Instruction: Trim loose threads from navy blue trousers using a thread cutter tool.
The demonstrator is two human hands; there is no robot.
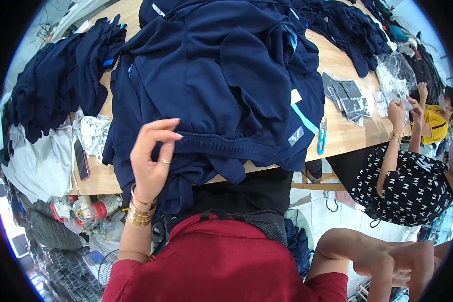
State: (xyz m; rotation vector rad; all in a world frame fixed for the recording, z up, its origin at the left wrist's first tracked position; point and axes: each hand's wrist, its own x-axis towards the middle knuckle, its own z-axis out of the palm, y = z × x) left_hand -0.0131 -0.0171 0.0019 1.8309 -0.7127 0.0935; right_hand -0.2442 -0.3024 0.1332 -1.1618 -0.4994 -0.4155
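Note:
A navy garment (206, 85) with a gathered elastic band along its near edge lies spread over other navy cloth on the table in front of me. My left hand (153, 158) is over the left end of that band, fingers apart and thumb bent, with nothing seen in it. Whether it touches the cloth I cannot tell. At the lower right, close to the camera, my right hand (395, 259) is raised away from the table. Its fingers are bent and spread, partly cut off by the picture's rim, and no object shows in them. Blue-handled thread snips (321, 142) lie right of the garment.
More navy garments (60, 75) are heaped at the left, others (345, 32) at the far right. A phone (80, 160) lies near white cloth (92, 133). Small plastic packets (347, 95) and a clear bag (397, 75) sit toward a co-worker (407, 186) at right; another person (433, 123) is beyond.

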